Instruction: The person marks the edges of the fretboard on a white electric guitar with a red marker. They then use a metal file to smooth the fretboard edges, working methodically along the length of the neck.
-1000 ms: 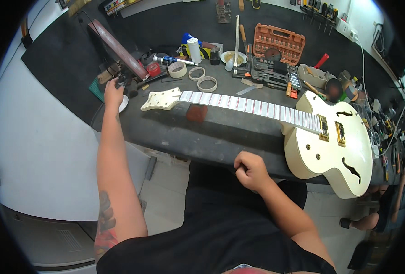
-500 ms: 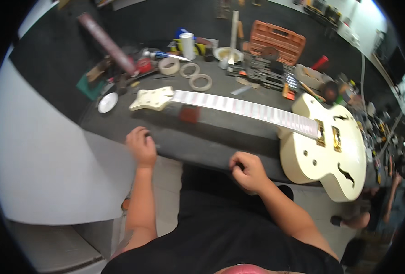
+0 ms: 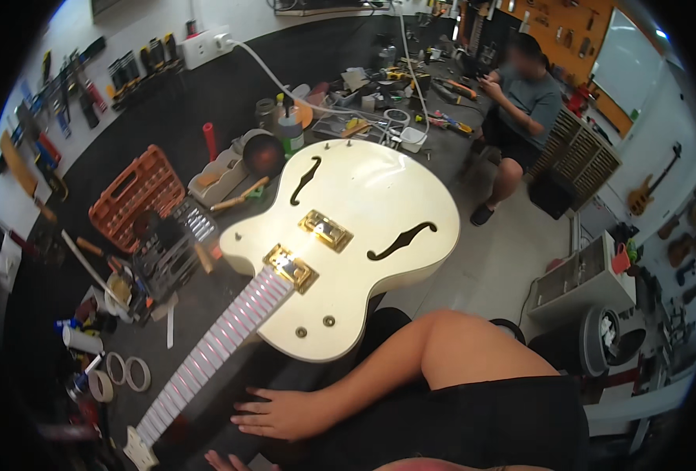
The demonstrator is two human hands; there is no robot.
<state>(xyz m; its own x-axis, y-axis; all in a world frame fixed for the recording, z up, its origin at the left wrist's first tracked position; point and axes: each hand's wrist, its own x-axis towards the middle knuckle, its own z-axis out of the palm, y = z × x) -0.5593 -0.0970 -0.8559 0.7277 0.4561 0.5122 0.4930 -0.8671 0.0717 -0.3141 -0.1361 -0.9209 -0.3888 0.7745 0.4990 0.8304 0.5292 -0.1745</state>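
A cream hollow-body electric guitar (image 3: 399, 192) lies face up on a dark grey workbench (image 3: 195, 310), its body away from the person and its neck running back toward the lower left. Two gold rectangular pickups (image 3: 326, 230) sit in its top between black f-shaped sound holes (image 3: 403, 241), and a white fretboard with pinkish stripes (image 3: 214, 337) leads to a cream headstock (image 3: 140, 451).

The right hand (image 3: 281, 414) is on the near side of the guitar, below its body and just apart from its neck. Its fingers are spread, it looks palm down, and it has hold of nothing; whether the palm rests on anything is unclear. The left hand (image 3: 226, 461) shows only some fingers, near the guitar's headstock and cut by the lower edge; how far open it is, or whether it holds something, cannot be told.

To the left of the guitar's neck lie pale tape rings (image 3: 137, 374) and a thin flat metal strip (image 3: 170, 322). Farther left of the guitar stands an open orange plastic socket case (image 3: 138, 196). Beyond the guitar's body is a clear bottle with green liquid (image 3: 291, 137). Right of the guitar, well apart, a seated person in a grey-blue shirt (image 3: 532, 102) bends over their hands.
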